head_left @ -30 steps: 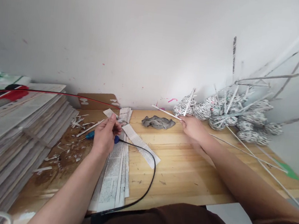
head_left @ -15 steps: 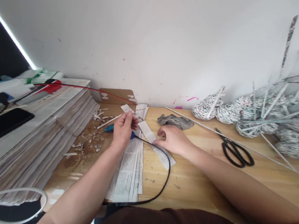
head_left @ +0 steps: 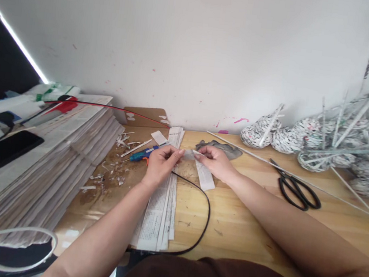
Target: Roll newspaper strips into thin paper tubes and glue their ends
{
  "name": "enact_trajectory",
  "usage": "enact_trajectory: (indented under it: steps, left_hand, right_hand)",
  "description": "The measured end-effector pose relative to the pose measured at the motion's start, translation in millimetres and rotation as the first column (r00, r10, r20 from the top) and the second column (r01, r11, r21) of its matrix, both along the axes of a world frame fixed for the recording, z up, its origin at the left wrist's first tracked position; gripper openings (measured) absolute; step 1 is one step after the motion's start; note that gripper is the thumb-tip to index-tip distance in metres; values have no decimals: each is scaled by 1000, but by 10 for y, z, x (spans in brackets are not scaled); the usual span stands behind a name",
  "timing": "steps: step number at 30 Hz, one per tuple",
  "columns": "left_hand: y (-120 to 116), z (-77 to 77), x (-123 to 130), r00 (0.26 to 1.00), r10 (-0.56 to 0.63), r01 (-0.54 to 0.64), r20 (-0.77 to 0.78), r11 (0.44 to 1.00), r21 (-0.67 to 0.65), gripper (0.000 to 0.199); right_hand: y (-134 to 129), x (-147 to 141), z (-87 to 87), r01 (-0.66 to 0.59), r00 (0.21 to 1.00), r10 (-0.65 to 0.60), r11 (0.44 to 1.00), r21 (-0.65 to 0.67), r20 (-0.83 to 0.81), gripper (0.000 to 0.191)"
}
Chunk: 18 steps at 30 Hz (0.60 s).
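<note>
A printed paper strip (head_left: 205, 175) hangs from my right hand (head_left: 215, 160), whose thumb and fingers pinch it. My left hand (head_left: 163, 163) is closed, its thumb and forefinger pinching the strip's other end. Between the two hands the strip is pulled across and bends down at the right. Under my left hand lies a stack of long newspaper strips (head_left: 156, 217). A blue glue gun (head_left: 141, 155) rests just left of my left hand, partly hidden by it, and its black cord curves over the table.
Paper scraps (head_left: 126, 141) litter the left side beside a tall newspaper pile (head_left: 80, 144). A grey cloth (head_left: 232, 152) lies behind my right hand. Black scissors (head_left: 295, 191), long thin paper rods and woven paper balls (head_left: 260, 129) are at the right.
My hands have come closer together and lifted the strip off the table. My left hand has moved right, showing more of the glue gun. The view has shifted slightly.
</note>
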State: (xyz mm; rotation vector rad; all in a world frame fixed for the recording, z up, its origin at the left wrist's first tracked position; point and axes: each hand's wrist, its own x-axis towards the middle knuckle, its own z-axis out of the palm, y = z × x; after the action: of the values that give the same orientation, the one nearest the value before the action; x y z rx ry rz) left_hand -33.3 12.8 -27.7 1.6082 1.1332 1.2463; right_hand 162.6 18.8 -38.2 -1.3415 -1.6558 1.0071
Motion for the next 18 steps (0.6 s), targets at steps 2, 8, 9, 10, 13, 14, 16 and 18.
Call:
enact_trajectory:
  steps: [2,8,9,10,13,14,16,18]
  left_hand:
    - [-14,-25,12,996,-37,38,-85,999,11,34]
    - [-8,-93,31,989,-19,31,-146,996,79,29]
    - [-9,-93,33,988,-27,39,-150,996,77,29]
    - [-13,-88,35,988,-39,51,-153,996,74,30]
    - [-38,-58,44,984,-72,84,-163,994,66,32]
    - [-48,-49,47,982,-81,93,-171,994,63,33]
    - [-64,-41,51,980,-87,99,-181,993,61,37]
    - [-71,-52,53,984,-81,92,-160,994,61,38]
  right_hand:
    - [9,2,20,-16,997,20,998,54,-74,21]
    - [-63,90,155,-69,988,20,944,322,154,28]
    - [-47,130,155,-20,966,-84,919,395,245,30]
    - [-19,174,144,13,919,-190,890,455,346,32]
    - [98,296,77,-10,704,-281,914,405,652,32]
    - [133,323,54,-17,667,-256,934,357,700,26]
    - [181,350,20,25,660,-244,952,304,710,30]
    - [199,350,4,86,691,-272,951,298,669,38]
